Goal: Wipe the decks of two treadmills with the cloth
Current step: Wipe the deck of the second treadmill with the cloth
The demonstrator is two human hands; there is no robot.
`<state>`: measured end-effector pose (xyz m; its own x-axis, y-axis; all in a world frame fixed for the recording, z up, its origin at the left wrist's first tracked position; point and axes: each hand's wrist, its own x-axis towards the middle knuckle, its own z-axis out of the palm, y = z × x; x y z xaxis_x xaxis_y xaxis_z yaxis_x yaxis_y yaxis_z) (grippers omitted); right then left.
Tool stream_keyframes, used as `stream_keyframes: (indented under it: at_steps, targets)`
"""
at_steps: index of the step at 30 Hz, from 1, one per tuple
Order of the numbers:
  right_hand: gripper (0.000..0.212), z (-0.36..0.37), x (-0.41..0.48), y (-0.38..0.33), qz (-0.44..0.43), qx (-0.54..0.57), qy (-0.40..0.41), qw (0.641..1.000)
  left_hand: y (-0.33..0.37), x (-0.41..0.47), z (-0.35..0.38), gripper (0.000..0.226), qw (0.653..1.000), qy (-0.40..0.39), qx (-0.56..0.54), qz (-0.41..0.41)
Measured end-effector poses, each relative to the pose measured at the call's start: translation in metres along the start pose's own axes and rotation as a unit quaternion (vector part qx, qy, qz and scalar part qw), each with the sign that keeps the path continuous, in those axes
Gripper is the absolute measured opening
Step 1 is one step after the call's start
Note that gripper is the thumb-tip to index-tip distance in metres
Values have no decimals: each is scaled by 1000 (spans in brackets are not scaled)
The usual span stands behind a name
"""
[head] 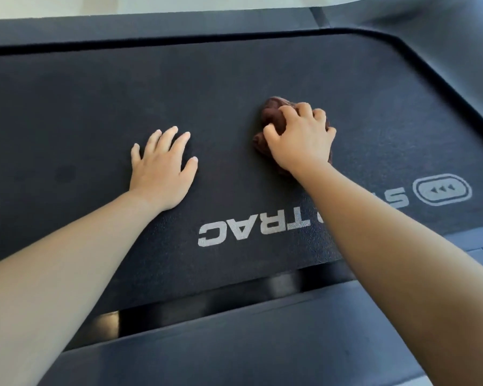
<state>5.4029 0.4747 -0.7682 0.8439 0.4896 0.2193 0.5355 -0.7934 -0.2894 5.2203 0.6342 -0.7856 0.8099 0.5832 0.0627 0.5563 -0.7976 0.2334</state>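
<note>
Wiping one treadmill deck (81,107) with the cloth (272,110), mid-belt.

Clutching the bunched brown cloth in the right hand (301,140), fingers curled, and pressing it onto the deck right of centre; bracing with the left hand (162,168), spread flat on the deck near the cloth and holding nothing. Seemingly working partway through this deck, with no visible line between wiped and unwiped surface; probably leaving the second treadmill, nowhere in view, yet to do. Working between the near side rail (234,338) and the far side rail (151,26), beyond the white lettering (251,229) partly hidden by the right forearm. Likely needing to shift the left hand, sitting in the path of any leftward stroke.
</note>
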Motion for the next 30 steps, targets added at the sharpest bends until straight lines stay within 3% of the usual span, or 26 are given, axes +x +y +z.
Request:
stream_keyframes:
  at_steps: [6,12,18,23,26,30]
  targets:
    - [41,-20,-75,-4,-37,10,-1,999,0,-10,-4,53,1000,-19,-2,15]
    - [41,-31,-162,-37,-161,16,-34,986,-23,-33,-16,50,996,-36,-21,77]
    - [44,-31,-166,-56,-169,19,-56,984,-55,-50,-26,47,995,-35,-37,88]
    - [45,-7,-161,-122,-187,32,-56,980,-96,-49,-34,48,997,-34,-12,61]
    - [45,19,-127,-168,-150,23,-38,988,-138,-36,-45,49,999,-38,-3,22]
    - [44,43,-68,-209,-97,9,-38,995,-174,-16,-53,49,997,-61,-6,47]
